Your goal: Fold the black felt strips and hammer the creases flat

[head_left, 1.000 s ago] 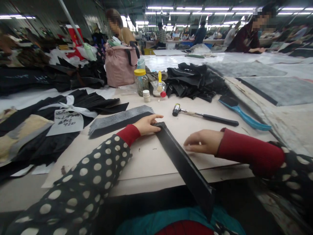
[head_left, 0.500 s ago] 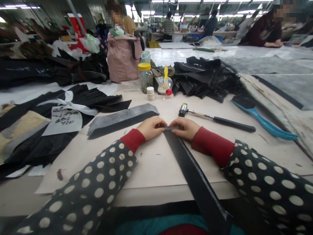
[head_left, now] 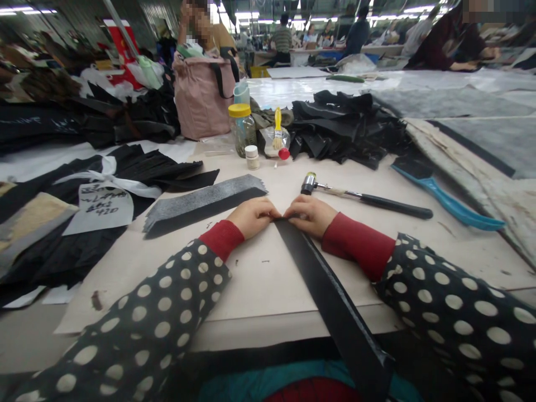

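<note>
one long black strip [head_left: 324,293], near end out past edge of pale board [head_left: 259,290], far end between two hands. left hand [head_left: 256,216] pinching its left far corner, right hand [head_left: 313,215] its right, fingertips almost meeting. left of left hand, one stack of grey-and-black strips [head_left: 207,204] (layers too fine to count). beyond right hand, one hammer [head_left: 372,203], one blue-handled brush [head_left: 448,195]. farther: one white-capped bottle [head_left: 252,158], one yellow-lidded jar [head_left: 243,133], one paintbrush [head_left: 277,129], one pink bag [head_left: 205,97].
</note>
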The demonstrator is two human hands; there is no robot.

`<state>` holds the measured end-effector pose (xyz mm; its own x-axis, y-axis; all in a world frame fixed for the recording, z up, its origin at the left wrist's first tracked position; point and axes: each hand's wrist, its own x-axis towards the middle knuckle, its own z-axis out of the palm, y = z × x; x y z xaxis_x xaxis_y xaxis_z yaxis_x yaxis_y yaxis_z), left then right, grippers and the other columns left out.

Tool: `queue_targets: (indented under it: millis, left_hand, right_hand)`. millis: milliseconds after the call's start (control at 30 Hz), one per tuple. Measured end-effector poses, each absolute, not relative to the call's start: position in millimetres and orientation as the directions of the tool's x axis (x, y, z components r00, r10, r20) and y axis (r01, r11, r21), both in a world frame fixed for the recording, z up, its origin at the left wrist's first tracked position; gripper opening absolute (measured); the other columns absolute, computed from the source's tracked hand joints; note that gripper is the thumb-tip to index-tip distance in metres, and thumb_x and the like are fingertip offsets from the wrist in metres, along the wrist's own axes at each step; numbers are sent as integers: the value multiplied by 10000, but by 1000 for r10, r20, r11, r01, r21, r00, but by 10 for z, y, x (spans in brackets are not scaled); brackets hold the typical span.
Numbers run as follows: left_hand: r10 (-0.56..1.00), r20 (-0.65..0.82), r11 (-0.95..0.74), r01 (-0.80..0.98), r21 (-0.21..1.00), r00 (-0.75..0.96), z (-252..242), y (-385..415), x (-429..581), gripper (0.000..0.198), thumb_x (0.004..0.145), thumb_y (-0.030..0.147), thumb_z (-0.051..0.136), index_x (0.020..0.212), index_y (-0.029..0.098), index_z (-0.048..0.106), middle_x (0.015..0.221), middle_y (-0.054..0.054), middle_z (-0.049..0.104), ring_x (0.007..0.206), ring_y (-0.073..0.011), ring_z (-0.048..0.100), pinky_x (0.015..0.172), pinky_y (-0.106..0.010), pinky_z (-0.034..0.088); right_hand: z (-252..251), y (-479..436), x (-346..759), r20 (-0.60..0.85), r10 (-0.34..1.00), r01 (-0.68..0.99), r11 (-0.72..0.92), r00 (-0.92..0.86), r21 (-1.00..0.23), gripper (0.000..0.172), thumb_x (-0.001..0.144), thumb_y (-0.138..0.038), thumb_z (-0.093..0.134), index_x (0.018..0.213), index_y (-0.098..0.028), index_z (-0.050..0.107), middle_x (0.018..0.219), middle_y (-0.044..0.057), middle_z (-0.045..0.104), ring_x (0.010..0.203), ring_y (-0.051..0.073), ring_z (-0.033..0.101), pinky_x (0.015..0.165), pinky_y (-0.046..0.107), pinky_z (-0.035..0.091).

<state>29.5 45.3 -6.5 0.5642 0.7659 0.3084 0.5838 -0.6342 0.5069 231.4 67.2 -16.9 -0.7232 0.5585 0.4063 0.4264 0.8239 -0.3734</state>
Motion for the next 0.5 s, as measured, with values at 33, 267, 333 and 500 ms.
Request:
queue_targets:
  millis: [33,267,333,500]
  left_hand:
    - [739,315,-667,583,463,595,-68,458,284,230,708,23,470,795,146,643,796,-22,590,778,-118,533,740,-238,431]
    - [602,243,-798,586,142,761,-33,389,138,285,825,106,378,966,163,620,965,-61,602,839,-161,499,778,-306,417]
    - [623,223,-781,611,129,750,-14,359,81,282,821,100,378,960,159,616,975,-63,598,850,-161,499,785,-305,419]
    - [709,342,-699,680,223,617,53,323,97,246,808,98,392,884,155,619,919,-58,585,858,-161,514,793,-315,430]
  right_hand:
    - [-170,670,2310,411,541,423,837,-734,-347,171,707,-134,542,833,-153,657,798,59,543,735,144,509,710,277,422]
    - [-92,588,2273,318,479,474,875,-818,-97,213,794,-183,440,851,-144,641,836,86,573,762,178,469,730,305,399]
    - [-61,560,2265,288,486,488,870,-825,-72,229,811,-206,419,845,-140,636,842,89,576,768,179,465,726,299,399]
    - [-16,524,2242,256,518,522,851,-816,-58,256,827,-237,396,811,-136,631,854,94,581,777,179,472,728,293,400]
